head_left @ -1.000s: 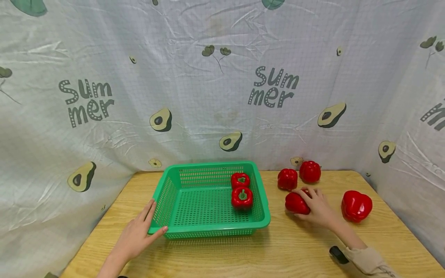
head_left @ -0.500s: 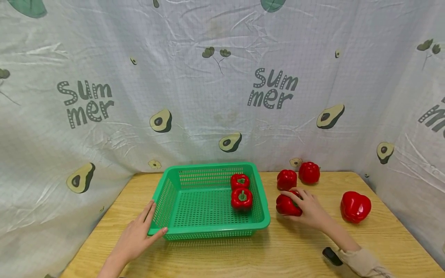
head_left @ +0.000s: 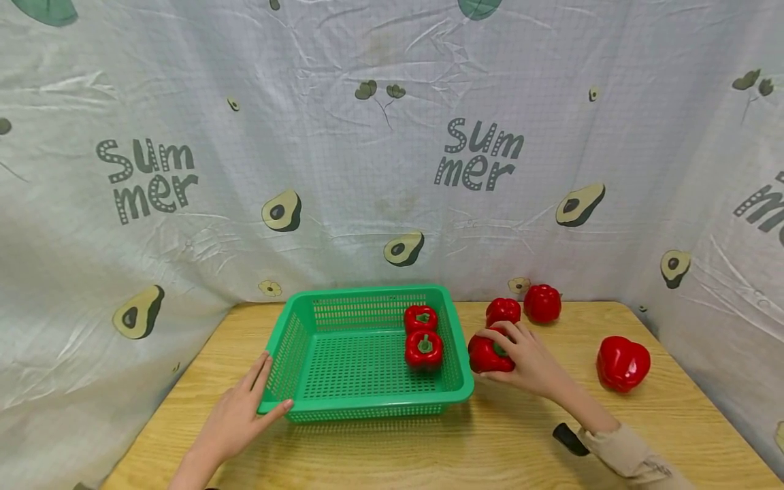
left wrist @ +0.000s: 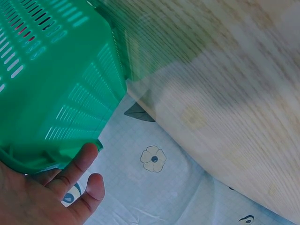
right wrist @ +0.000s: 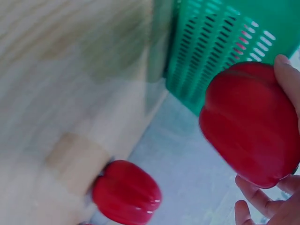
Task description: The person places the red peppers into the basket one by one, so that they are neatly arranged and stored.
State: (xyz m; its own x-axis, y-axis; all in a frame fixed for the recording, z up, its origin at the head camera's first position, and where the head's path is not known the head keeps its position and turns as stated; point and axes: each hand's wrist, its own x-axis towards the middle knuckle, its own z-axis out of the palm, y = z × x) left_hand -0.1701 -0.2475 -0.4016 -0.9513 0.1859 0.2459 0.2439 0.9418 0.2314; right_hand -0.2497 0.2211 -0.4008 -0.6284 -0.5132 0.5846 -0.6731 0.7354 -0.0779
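Observation:
A red bell pepper [head_left: 488, 354] is gripped by my right hand [head_left: 528, 359], close beside the right rim of the green plastic basket [head_left: 367, 401]. In the right wrist view this held pepper [right wrist: 251, 124] sits between thumb and fingers, in front of the basket wall. My left hand [head_left: 235, 416] rests on the basket's near left corner, its fingers fairly straight along the rim; the left wrist view shows fingers [left wrist: 77, 166] touching that edge. Inside the basket, at its right side, two red bell peppers stand one behind the other: a front pepper [head_left: 424, 350] and a back pepper [head_left: 420, 318].
Behind my right hand stand two more peppers, a nearer one [head_left: 503, 311] and a farther one [head_left: 542, 303]. Another large pepper [head_left: 622, 364] lies to the right on the wooden table [head_left: 392, 463]. A printed curtain [head_left: 343, 170] hangs along the table's back and sides.
My right hand has carried its pepper leftward across the table, from beside the rear peppers to the basket's right rim. The left hand has stayed on the basket corner.

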